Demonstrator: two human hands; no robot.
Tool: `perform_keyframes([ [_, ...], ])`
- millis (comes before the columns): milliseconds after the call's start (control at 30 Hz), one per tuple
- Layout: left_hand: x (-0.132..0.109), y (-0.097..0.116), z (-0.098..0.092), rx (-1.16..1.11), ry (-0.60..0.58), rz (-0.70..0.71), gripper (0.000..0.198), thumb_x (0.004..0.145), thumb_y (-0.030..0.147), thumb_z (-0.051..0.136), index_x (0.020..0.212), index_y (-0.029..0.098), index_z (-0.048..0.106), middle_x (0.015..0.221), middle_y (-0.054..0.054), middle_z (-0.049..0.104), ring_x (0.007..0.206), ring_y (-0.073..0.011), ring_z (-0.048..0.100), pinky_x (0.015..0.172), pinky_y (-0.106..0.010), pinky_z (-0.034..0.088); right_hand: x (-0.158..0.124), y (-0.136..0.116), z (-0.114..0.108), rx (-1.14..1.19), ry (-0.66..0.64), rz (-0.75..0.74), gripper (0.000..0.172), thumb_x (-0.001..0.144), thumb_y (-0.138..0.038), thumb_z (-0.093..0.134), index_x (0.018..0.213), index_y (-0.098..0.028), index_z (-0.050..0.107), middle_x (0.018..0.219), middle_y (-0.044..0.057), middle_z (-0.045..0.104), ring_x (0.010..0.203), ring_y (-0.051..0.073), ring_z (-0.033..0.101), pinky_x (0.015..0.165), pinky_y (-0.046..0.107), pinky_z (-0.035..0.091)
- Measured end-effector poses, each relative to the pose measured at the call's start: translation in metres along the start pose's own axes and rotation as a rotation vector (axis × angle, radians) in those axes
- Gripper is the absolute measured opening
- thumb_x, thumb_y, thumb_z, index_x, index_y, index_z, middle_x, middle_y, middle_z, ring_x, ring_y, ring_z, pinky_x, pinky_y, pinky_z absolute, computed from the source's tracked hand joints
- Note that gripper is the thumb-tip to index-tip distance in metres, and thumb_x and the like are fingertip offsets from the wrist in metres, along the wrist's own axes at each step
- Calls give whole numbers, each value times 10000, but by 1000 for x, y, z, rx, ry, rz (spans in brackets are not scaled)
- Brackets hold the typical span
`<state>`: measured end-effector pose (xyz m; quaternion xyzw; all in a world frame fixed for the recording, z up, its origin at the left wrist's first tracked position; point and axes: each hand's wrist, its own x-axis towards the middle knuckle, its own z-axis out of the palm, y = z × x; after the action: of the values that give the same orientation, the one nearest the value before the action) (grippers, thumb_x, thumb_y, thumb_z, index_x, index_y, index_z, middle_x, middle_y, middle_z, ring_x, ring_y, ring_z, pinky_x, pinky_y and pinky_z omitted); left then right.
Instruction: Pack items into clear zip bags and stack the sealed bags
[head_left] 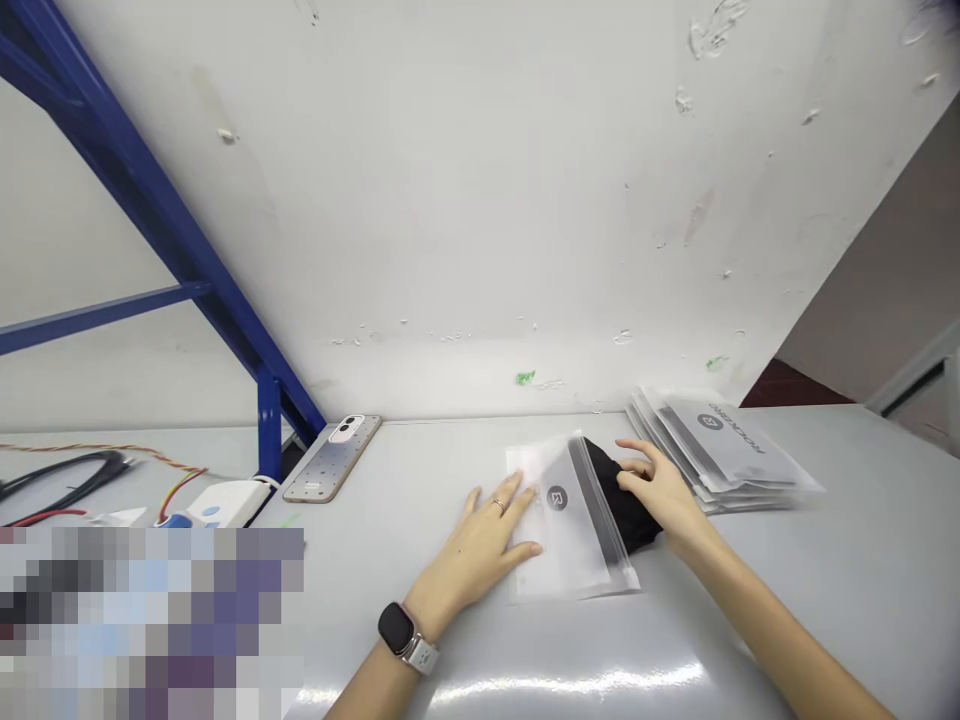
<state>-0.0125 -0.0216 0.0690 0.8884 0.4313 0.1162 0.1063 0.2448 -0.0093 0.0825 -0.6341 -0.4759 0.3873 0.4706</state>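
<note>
The person's left hand [487, 530] lies flat on a see-through frosted plastic bag with a zip strip and a small round grey logo [574, 545]. The fingers are spread wide and hold nothing. The flat palm seems to press the bag down so that it does not slide on the smooth grey counter [825, 600]. A dark square watch with a pale strap [397, 630] sits on that wrist.

The right hand [660, 490] rests on a soft black bundle of cloth [622, 520]. Its fingers are a little bent and lie on top of the cloth, not wrapped around it. The cloth sits at the open end of the bag, right by the zip strip. Part of it may be inside, but most of it shows outside. The rest of the bag looks flat and has nothing else in it.

Just beside the right hand, a neat stack of the same frosted bags [735, 450] lies within easy reach. They look flat too.

Far off on the left, a pale pink phone [346, 432] lies on a flat metal plate full of little holes [326, 470]. Near it are a white plastic box [225, 500] and some black and red wires [67, 475]. A blue metal frame [165, 230] leans up along the white wall [487, 200].
</note>
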Motion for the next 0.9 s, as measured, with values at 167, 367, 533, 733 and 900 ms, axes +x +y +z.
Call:
perform_keyframes([
  [167, -6, -25, -11, 81, -32, -140, 444, 907, 379, 440, 1330, 245, 451, 1480, -126, 344, 1336, -267, 375, 1076, -560, 248, 16, 11, -19, -120, 136, -64, 442, 669, -263, 521, 1106, -215, 569, 829, 12, 664, 751, 181, 573, 724, 329, 434],
  [367, -14, -71, -33, 400, 244, -499, 374, 867, 245, 433, 1183, 85, 556, 1374, -236, 454, 1301, -377, 372, 1000, -587, 315, 20, 24, -12, -367, 96, -179, 522, 736, -329, 535, 1246, -233, 474, 1144, 82, 564, 920, 221, 577, 809, 377, 444],
  [533, -10, -57, -36, 383, 356, -438, 354, 906, 306, 405, 1182, 166, 577, 1138, -158, 620, 982, -302, 578, 753, -409, 486, 8, 12, -11, -792, 130, -314, 464, 842, -438, 456, 1254, -225, 471, 1052, 96, 572, 966, 268, 560, 681, 342, 439],
  [733, -7, -34, -29, 289, -41, -552, 512, 901, 497, 391, 1346, 253, 462, 1431, -138, 409, 1245, -393, 411, 914, -522, 406, 2, 3, -14, -966, 1, -198, 445, 878, -500, 394, 1220, -232, 492, 829, 54, 644, 761, 251, 622, 602, 314, 403],
  [900, -12, -60, -34, 302, -88, -741, 733, 888, 600, 321, 1441, 120, 309, 1524, -192, 202, 1392, -420, 133, 1068, -551, 229, 4, 3, -15, -887, -15, -194, 496, 841, -558, 407, 1223, -251, 483, 771, 23, 624, 712, 239, 614, 551, 291, 391],
])
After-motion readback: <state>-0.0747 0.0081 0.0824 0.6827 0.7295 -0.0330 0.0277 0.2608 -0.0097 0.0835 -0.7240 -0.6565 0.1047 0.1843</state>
